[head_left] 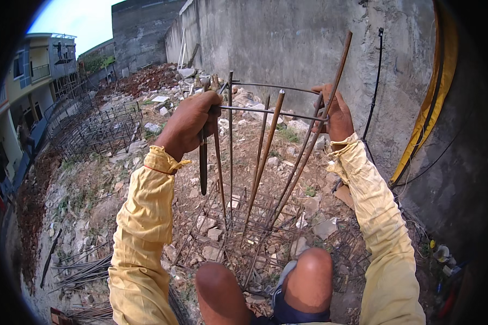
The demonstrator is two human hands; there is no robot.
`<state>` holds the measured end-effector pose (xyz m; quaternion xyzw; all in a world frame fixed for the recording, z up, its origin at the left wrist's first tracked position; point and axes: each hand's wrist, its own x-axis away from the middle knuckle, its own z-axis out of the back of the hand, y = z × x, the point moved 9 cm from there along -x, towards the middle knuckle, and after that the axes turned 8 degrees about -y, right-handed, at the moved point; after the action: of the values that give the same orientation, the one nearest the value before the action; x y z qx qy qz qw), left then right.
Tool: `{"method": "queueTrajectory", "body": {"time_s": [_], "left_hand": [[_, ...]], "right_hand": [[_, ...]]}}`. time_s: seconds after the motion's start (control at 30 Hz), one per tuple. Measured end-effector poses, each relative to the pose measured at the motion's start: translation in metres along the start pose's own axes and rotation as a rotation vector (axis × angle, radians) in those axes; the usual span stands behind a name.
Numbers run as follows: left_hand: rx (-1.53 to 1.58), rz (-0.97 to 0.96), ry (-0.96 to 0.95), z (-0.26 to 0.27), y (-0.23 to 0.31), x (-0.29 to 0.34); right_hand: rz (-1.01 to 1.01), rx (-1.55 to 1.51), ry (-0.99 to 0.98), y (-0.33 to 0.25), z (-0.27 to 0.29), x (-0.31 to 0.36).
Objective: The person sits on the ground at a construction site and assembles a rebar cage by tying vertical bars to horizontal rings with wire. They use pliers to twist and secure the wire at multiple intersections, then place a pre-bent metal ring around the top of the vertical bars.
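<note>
A bent steel stirrup [244, 109] is held level around the tops of several upright rebars [269, 138]. My left hand [192, 122] is closed at its left corner, beside a thin upright bar. From under that fist a dark, flat handle-like piece [203, 168] hangs down; its upper part is hidden in the hand. My right hand [336, 115] grips the stirrup's right end, where a long, rusty rebar [342, 59] leans up past the fingers. Lower down, the bars run into a rebar cage [244, 203] close to the rubble.
Broken stones [325, 228] cover the ground before my knees. A concrete wall [309, 49] rises behind, with a yellow-black strip [417, 130] hanging at right. More rebar cages [100, 130] stand at far left; loose rods [87, 273] lie at lower left.
</note>
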<state>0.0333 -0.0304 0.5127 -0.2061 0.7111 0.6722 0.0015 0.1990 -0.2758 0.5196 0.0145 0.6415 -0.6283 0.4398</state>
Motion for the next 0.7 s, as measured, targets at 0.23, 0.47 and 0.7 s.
{"method": "queueTrajectory", "body": {"time_s": [0.23,0.47,0.7], "left_hand": [[0.053,-0.015,-0.018,0.0,0.0,-0.003],[0.045,-0.05,0.055,0.003,-0.002,0.003],[-0.088,-0.15,0.085,0.006,-0.003,0.017]], "right_hand": [[-0.026,-0.048,-0.048,0.004,-0.013,0.012],[0.032,-0.013,-0.035,0.008,-0.022,0.02],[0.091,-0.013,-0.03,0.009,-0.026,0.028]]}}
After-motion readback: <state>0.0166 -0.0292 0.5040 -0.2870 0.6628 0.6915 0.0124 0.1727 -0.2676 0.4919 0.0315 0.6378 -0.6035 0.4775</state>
